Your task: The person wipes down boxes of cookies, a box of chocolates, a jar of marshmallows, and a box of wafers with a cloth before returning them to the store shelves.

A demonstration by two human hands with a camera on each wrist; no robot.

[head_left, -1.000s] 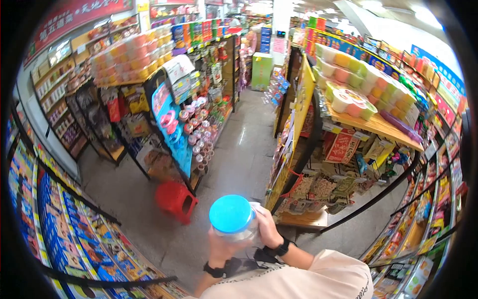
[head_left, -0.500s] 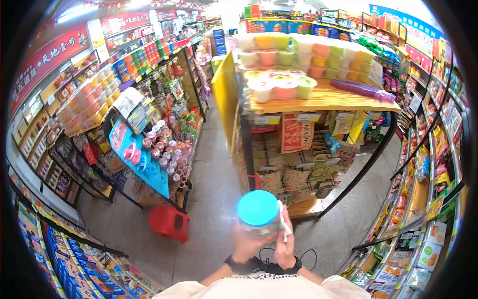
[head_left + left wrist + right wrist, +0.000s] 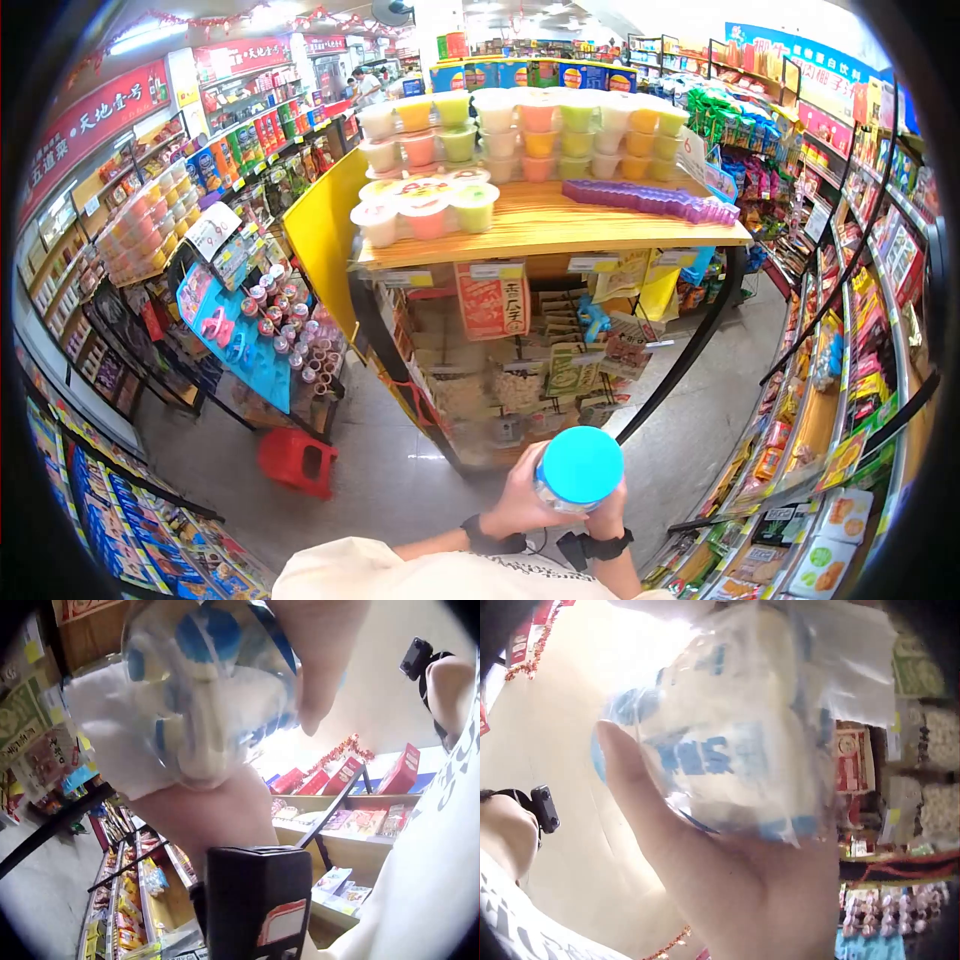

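A clear plastic jar [image 3: 549,497] with a flat blue lid [image 3: 580,466] is held in front of the torso. Through its wall show white and blue wrapped pieces [image 3: 705,754]. My left hand [image 3: 515,500] grips the jar's left side, and my right hand [image 3: 608,512] holds it from the lower right. The right thumb [image 3: 630,769] lies along the jar in the right wrist view. A piece of white tissue [image 3: 112,724] is pinned between the right hand and the jar. Each wrist wears a black strap; a black box [image 3: 259,900] sits at the right wrist.
A shelf end with a wooden top [image 3: 540,237] stands right ahead, stacked with jelly cups [image 3: 425,210] and a purple pack [image 3: 650,200]. Bagged snacks hang below. A red stool [image 3: 298,462] is on the floor at left. Stocked shelves [image 3: 800,430] line the right.
The view has swung right, bringing the shelf end in front. The jar has shifted right in the head view, with the left hand now at its side. The tissue has dropped out of the head view.
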